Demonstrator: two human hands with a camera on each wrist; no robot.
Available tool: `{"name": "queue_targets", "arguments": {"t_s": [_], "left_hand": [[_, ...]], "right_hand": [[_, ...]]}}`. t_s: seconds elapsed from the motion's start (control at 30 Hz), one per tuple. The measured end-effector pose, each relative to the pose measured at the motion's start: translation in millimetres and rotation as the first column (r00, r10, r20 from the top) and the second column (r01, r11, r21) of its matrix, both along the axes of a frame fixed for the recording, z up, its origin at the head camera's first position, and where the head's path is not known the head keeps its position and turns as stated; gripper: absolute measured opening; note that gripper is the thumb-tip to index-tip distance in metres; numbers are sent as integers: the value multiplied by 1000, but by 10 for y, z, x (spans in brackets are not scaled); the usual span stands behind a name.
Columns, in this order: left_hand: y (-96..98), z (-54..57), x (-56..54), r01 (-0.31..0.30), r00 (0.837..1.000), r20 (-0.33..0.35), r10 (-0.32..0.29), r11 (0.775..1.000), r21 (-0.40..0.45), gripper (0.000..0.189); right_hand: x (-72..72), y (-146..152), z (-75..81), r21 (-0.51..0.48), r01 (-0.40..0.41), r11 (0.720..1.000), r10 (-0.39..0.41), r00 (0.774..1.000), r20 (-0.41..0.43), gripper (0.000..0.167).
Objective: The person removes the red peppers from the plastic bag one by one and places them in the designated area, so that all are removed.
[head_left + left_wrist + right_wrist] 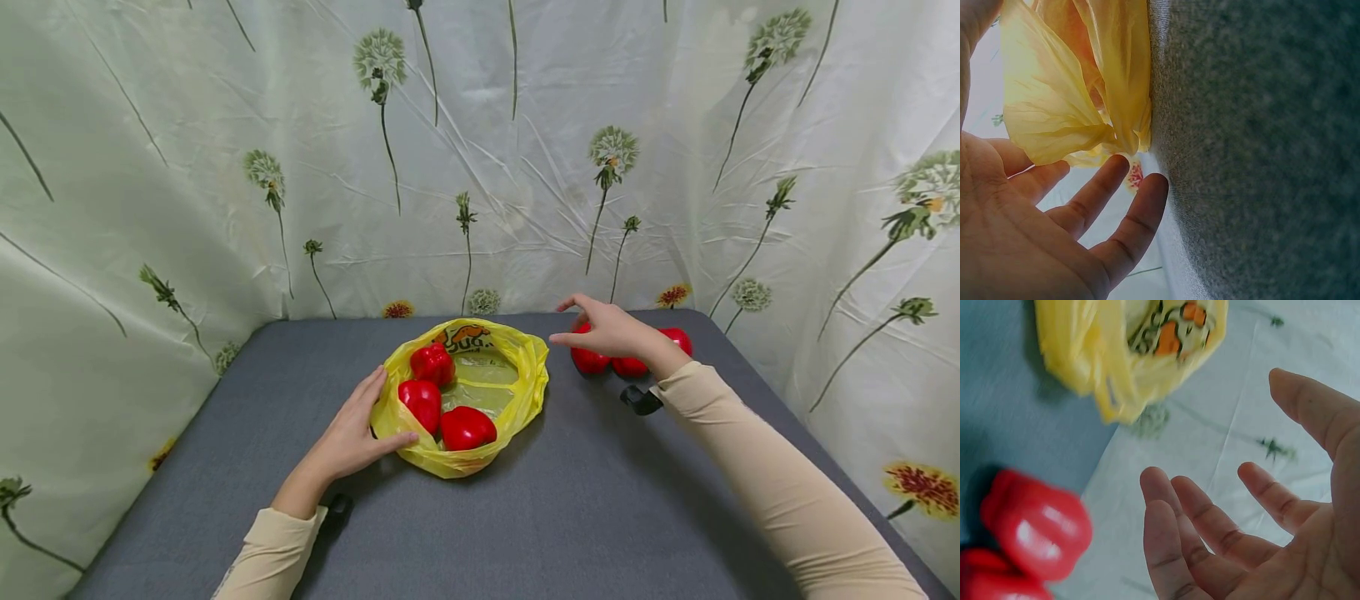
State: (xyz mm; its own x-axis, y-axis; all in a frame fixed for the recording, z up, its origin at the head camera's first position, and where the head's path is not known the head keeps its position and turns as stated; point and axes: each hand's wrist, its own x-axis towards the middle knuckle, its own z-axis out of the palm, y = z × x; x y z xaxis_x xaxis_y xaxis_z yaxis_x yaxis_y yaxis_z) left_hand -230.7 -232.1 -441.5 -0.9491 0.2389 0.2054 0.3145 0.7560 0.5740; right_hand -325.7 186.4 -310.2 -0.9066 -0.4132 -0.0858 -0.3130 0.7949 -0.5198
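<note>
A yellow plastic bag (534, 367) stands with its mouth wide, and three red bell peppers (467, 428) lie inside it. My left hand (352, 433) rests against the bag's left side, thumb and fingers spread and fairly straight along its rim. In the left wrist view, the fingertips (1119, 165) are right at the bag's crumpled folds (1054, 87). My right hand (611, 329) hovers between the bag and more red bell peppers (588, 358) on the right. Its fingers are loosely bent and hold nothing; a red pepper (1041, 525) lies below them in the right wrist view.
A grey cloth-covered table (540, 533) bears everything. Behind it and along both sides hangs a pale curtain (330, 125) with a dandelion print, close to the table's edge. Another red pepper (678, 339) shows past my right wrist.
</note>
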Motion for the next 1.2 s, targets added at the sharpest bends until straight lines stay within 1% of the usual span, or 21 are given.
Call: {"name": "queue_targets", "arguments": {"t_s": [0.1, 0.23, 0.43, 0.6, 0.73, 0.87, 1.2], "left_hand": [[-1, 0, 0, -1, 1000, 1, 1, 1000, -2, 116], [-3, 0, 1, -2, 1000, 3, 2, 1000, -2, 116], [-6, -2, 3, -4, 1000, 7, 4, 1000, -1, 116], [-6, -5, 0, 0, 1000, -1, 0, 1000, -6, 115], [-4, -6, -1, 6, 1000, -9, -6, 1000, -6, 115], [2, -4, -3, 7, 1000, -7, -7, 1000, -10, 115], [-5, 11, 1, 9, 1000, 11, -9, 1000, -8, 115]], "right_hand": [[25, -141, -9, -2, -47, 999, 47, 999, 3, 63], [68, -302, -7, -12, -106, 994, 106, 994, 28, 63], [108, -510, -13, -17, -155, 988, 155, 986, 62, 68], [131, -693, -54, -4, -197, 980, 197, 977, 84, 66], [148, -835, -109, 10, -247, 969, 245, 964, 104, 65], [158, -972, -155, 12, -300, 954, 296, 946, 130, 64], [123, -1243, -265, 35, -367, 930, 347, 903, 253, 62]]}}
